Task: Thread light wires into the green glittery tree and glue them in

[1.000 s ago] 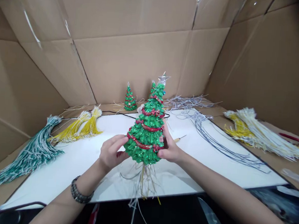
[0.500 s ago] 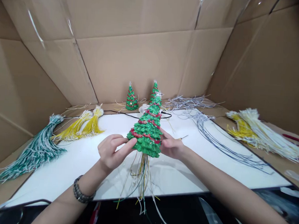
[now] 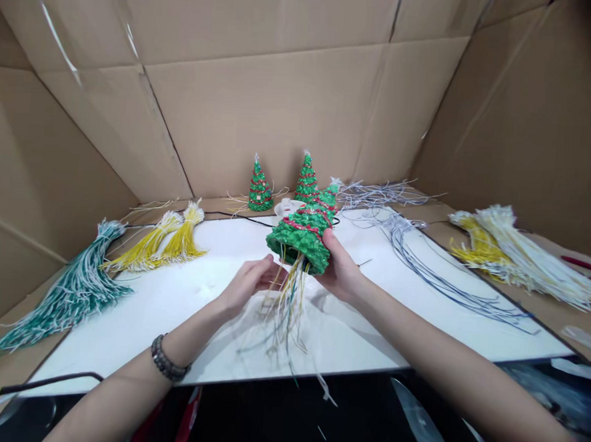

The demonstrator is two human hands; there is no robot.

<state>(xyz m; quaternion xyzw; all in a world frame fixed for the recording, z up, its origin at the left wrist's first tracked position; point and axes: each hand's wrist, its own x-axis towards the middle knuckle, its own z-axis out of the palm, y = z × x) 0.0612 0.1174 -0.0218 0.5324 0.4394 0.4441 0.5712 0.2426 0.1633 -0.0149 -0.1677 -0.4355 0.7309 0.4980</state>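
A green Christmas tree figurine (image 3: pixel 305 231) with red glitter garlands and a clear star is tilted, its hollow base facing me. My right hand (image 3: pixel 341 267) grips its right side, thumb on the front. Out of the base hangs a bundle of thin yellow, white and green wires (image 3: pixel 294 291). Just below the base's left edge is my left hand (image 3: pixel 254 278), its fingers partly stretched behind the wires and the thumb apart from them. Whether those fingertips touch the wires I cannot make out.
Two similar trees stand at the back, a left one (image 3: pixel 260 189) and a right one (image 3: pixel 305 175). Green-white wires (image 3: pixel 71 294) and yellow wires (image 3: pixel 174 240) lie left. Grey wires (image 3: pixel 436 283) and white wires (image 3: pixel 528 258) lie right. Cardboard walls (image 3: pixel 263 99) surround the white board (image 3: pixel 159 319).
The tree has tipped back, so its hollow base now shows. My left hand has left the tree's lower edge and moved toward the wires. My right hand still holds the tree.
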